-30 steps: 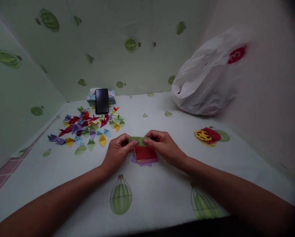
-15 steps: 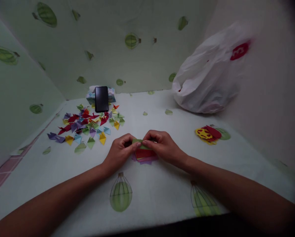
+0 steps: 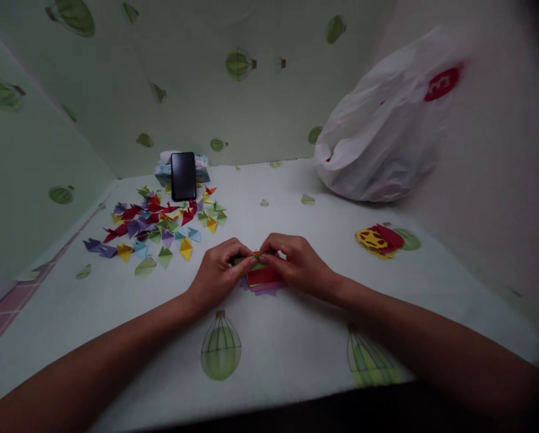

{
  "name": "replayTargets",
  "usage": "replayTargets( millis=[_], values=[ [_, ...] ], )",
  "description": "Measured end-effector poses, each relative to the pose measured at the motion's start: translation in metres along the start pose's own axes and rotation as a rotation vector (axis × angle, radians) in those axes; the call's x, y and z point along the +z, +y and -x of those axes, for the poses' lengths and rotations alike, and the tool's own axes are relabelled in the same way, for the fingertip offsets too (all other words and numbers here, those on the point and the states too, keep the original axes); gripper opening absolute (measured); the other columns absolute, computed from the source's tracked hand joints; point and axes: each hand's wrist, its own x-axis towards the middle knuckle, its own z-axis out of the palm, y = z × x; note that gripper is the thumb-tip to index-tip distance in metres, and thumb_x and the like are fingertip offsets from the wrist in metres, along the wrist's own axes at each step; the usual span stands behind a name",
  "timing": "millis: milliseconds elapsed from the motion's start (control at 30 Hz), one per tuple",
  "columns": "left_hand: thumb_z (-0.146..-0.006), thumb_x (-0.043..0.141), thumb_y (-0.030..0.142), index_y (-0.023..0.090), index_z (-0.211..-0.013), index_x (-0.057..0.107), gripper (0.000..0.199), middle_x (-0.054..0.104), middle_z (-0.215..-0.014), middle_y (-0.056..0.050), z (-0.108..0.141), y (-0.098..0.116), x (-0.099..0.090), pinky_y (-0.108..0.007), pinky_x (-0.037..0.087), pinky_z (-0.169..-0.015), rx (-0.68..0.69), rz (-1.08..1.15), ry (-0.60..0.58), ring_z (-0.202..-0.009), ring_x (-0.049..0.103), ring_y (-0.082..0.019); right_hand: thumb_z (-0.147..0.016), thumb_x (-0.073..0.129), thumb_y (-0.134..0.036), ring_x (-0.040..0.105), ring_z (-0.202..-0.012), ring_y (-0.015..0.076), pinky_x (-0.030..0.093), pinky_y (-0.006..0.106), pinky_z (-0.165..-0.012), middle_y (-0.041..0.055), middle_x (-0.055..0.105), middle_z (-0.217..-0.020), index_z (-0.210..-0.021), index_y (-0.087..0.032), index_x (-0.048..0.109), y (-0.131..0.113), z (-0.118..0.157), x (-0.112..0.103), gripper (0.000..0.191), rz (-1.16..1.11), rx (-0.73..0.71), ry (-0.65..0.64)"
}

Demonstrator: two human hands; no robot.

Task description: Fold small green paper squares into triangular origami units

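A small piece of green paper (image 3: 261, 263) is pinched between both hands, just above a stack of coloured paper. My left hand (image 3: 222, 269) holds its left side between thumb and fingers, and my right hand (image 3: 299, 264) grips the right side the same way. Both thumbs nearly meet on the near face. Under the hands lies the paper stack (image 3: 264, 278), with red on top and pink and purple edges showing below. The fingers hide much of the green paper, so its exact fold cannot be made out.
Several folded paper pieces (image 3: 154, 222) in many colours are heaped at the back left. Behind them a black phone (image 3: 183, 176) leans on a tissue box (image 3: 203, 168). A white plastic bag (image 3: 378, 132) stands at the back right, with yellow and red cut-outs (image 3: 380, 239) nearer.
The view has tilted a little, so everything sits slightly higher. Both hands keep their pinch on the green paper, which now shows a narrower strip, with more red visible around it.
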Motion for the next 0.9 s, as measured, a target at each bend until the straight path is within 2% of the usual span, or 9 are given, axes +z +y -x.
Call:
replayTargets(
  millis=[167,267,367,467,567,700,900],
  values=[
    [-0.085,0.064,0.026,0.016,-0.071,0.064,0.017,0.056,-0.07,0.001,0.001,0.0,0.001,-0.025,0.037,-0.063,-0.043,0.091,0.078,-0.066,0.051,-0.012,-0.08,0.061,-0.031,0.043,-0.058,0.011,0.032,0.025,-0.055,-0.0023,0.051,-0.06,-0.065,-0.016,0.057,0.005,-0.001,0.004,0.021,-0.211,0.183,-0.04],
    [-0.084,0.064,0.03,0.016,-0.072,0.062,0.018,0.054,-0.068,0.002,0.001,-0.002,0.002,-0.025,0.036,-0.061,-0.135,0.185,0.101,-0.064,0.048,-0.012,-0.078,0.061,-0.032,0.04,-0.058,0.01,0.03,0.024,-0.054,-0.0037,0.047,-0.06,-0.063,-0.017,0.052,0.006,-0.002,0.005,0.023,-0.237,0.202,0.004],
    [-0.083,0.065,0.033,0.016,-0.072,0.06,0.02,0.053,-0.067,0.002,0.0,-0.002,0.001,-0.025,0.035,-0.06,-0.207,0.229,0.06,-0.063,0.046,-0.012,-0.078,0.06,-0.029,0.04,-0.059,0.0101,0.031,0.024,-0.055,-0.0034,0.048,-0.06,-0.063,-0.017,0.052,0.004,-0.002,0.003,0.021,-0.198,0.188,0.03],
    [-0.081,0.065,0.033,0.016,-0.07,0.058,0.021,0.053,-0.066,0.002,-0.001,0.001,0.0,-0.025,0.034,-0.059,-0.225,0.182,-0.019,-0.063,0.045,-0.012,-0.079,0.06,-0.029,0.041,-0.06,0.0106,0.032,0.025,-0.057,-0.0027,0.049,-0.061,-0.064,-0.017,0.053,0.003,-0.002,0.002,0.021,-0.185,0.183,0.047],
    [-0.082,0.064,0.034,0.016,-0.071,0.057,0.023,0.052,-0.066,0.002,0.0,0.004,0.002,-0.025,0.034,-0.059,-0.232,0.22,-0.021,-0.063,0.044,-0.011,-0.079,0.063,-0.034,0.044,-0.061,0.0105,0.034,0.025,-0.057,-0.0026,0.052,-0.064,-0.069,-0.016,0.056,0.003,-0.002,0.005,0.021,-0.34,0.225,0.101],
    [-0.084,0.063,0.035,0.016,-0.069,0.054,0.025,0.05,-0.065,0.004,0.003,0.005,0.007,-0.024,0.034,-0.059,-0.251,0.316,0.03,-0.061,0.042,-0.01,-0.078,0.066,-0.036,0.044,-0.058,0.009,0.035,0.024,-0.056,-0.0033,0.053,-0.065,-0.069,-0.016,0.055,0.004,0.0,0.012,0.024,-0.567,0.309,0.077],
    [-0.085,0.063,0.035,0.017,-0.07,0.053,0.026,0.048,-0.065,0.004,0.003,0.002,0.008,-0.024,0.032,-0.057,-0.255,0.315,-0.028,-0.06,0.041,-0.01,-0.08,0.062,-0.032,0.038,-0.058,0.009,0.03,0.024,-0.054,-0.0044,0.045,-0.06,-0.062,-0.017,0.05,0.003,0.002,0.011,0.026,-0.363,0.264,0.098]
  ],
)
